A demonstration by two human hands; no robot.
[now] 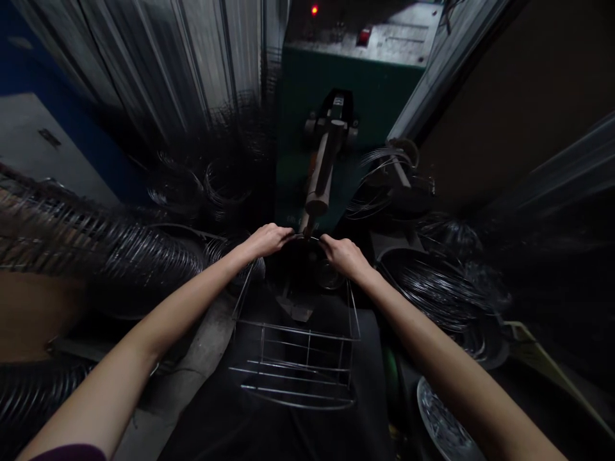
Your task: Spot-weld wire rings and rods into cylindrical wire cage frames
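Both my hands grip the top of a wire rack [307,331] made of thin metal rods, whose lower bars hang over my dark-clothed lap. My left hand [270,240] is closed on the rack's upper wire, just left of the tip of a green machine [307,83]. On the other side my right hand [343,255] pinches the same wire, its fingers curled. Between the hands, the wire lies at the lower end of the machine's electrode arm [319,186]; whether it touches is too dark to tell.
Stacked wire rings [96,230] crowd the left side. A bin of bent wire pieces [442,288] stands at right, with a round dish of small metal parts [444,419] below it. Wire loops [384,173] hang beside the machine. A red lamp [314,9] glows on its panel.
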